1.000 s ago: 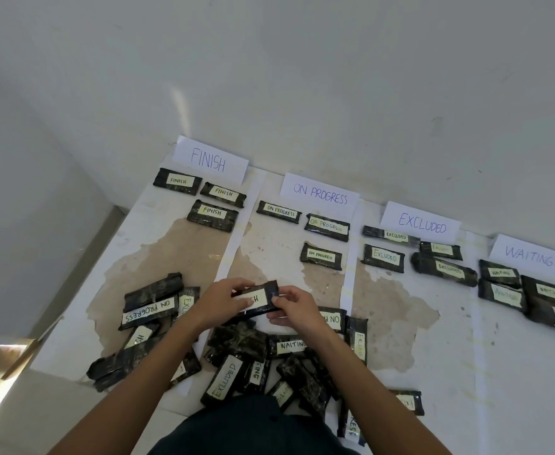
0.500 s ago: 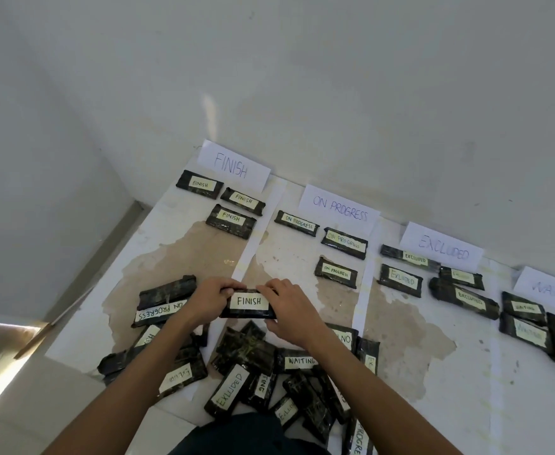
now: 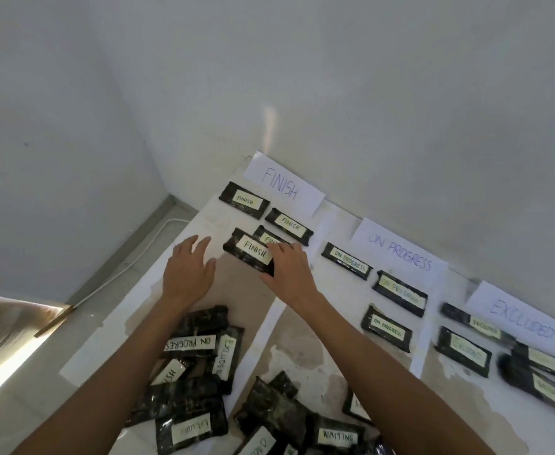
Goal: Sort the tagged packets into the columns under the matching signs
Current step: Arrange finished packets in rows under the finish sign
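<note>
Head view: sole camera, looking down along both forearms to the far-left column.
Right fingers [image 3: 282,250]: curled over the near-right end of the held packet [image 3: 253,252], thumb tucked at its near edge; a pinching hold.
Left fingers [image 3: 193,247]: straight and spread, holding nothing, just beside the packet's far-left end and apart from it.
Right hand [image 3: 289,272]: palm down, the nearer hand, and the only one in contact.
Left hand [image 3: 187,274]: palm down above the white sheet [image 3: 204,221], level with the packet.
Position of packet: ahead and left of the right fingertips, between the two hands, under the FINISH sign [image 3: 284,187].
Long axis: diagonal, far-left to near-right, roughly parallel to the placed FINISH packets [image 3: 245,200].
Facing: tag up, the word FINISH upright to the person, its first letter toward the left hand.
Contact below: cannot tell whether it rests on the sheet or is held just off it.
Overlap: it covers the near-left part of the third placed packet [image 3: 271,238].
Coming move, judged: release, perhaps after a slight shift toward the left hand to end the overlap.
Other columns: ON PROGRESS sign [image 3: 401,254] and EXCLUDED sign [image 3: 520,320], each with packets below.
Unsorted heap [image 3: 204,372]: near edge, under the forearms, well apart from the held packet.
</note>
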